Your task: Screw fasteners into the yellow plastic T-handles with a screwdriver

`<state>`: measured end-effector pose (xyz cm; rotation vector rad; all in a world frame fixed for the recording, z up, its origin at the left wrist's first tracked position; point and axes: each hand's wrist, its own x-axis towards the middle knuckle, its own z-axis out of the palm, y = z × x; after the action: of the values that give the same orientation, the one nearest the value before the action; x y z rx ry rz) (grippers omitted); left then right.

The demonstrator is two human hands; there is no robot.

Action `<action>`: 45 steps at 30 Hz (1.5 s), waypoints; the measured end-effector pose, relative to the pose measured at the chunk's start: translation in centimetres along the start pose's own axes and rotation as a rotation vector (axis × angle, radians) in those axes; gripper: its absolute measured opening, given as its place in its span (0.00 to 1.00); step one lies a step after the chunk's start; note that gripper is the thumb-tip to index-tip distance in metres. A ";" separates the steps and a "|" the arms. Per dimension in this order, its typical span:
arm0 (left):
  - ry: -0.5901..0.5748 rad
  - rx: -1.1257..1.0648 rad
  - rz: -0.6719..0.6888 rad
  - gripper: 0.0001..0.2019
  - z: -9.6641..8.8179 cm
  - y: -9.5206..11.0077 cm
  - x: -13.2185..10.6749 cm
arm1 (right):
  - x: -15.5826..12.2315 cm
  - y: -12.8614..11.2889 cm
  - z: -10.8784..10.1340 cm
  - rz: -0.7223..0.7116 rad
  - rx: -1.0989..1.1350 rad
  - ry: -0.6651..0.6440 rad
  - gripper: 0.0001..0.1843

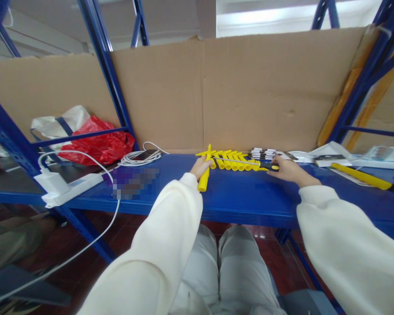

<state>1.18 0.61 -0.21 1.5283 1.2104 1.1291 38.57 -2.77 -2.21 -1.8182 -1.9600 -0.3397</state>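
My left hand (199,166) is closed around a yellow plastic tube (204,175) that lies on the blue shelf (243,197), its far end pointing at the cardboard wall. My right hand (287,169) grips the black and yellow handle of a screwdriver (246,163). Its thin metal shaft runs left across a row of several yellow tubes (233,159) laid side by side. The tip reaches close to my left hand. A small stack of black and white flat parts (262,153) sits just behind the row.
A white power strip (65,186) with a charger and cable sits at the left. A coiled white cable and phone (141,156), a red bag (98,144), and a long yellow bar (361,176) with papers at the right lie on the shelf. Cardboard (236,92) backs it.
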 end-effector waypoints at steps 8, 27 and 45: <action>-0.001 0.016 -0.004 0.12 0.0 0.1 0.0 | 0.0 -0.2 -0.4 -0.048 -0.064 0.045 0.10; 0.006 0.093 0.018 0.13 0.3 0.6 -0.4 | -0.3 -0.4 -0.7 0.003 -0.087 0.021 0.12; -0.003 0.116 0.020 0.11 0.1 0.4 -0.1 | -0.3 -0.9 -0.9 0.046 -0.066 -0.014 0.15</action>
<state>1.34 0.47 0.13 1.6311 1.2806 1.0852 37.88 -3.59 -1.48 -1.9089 -1.9337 -0.3829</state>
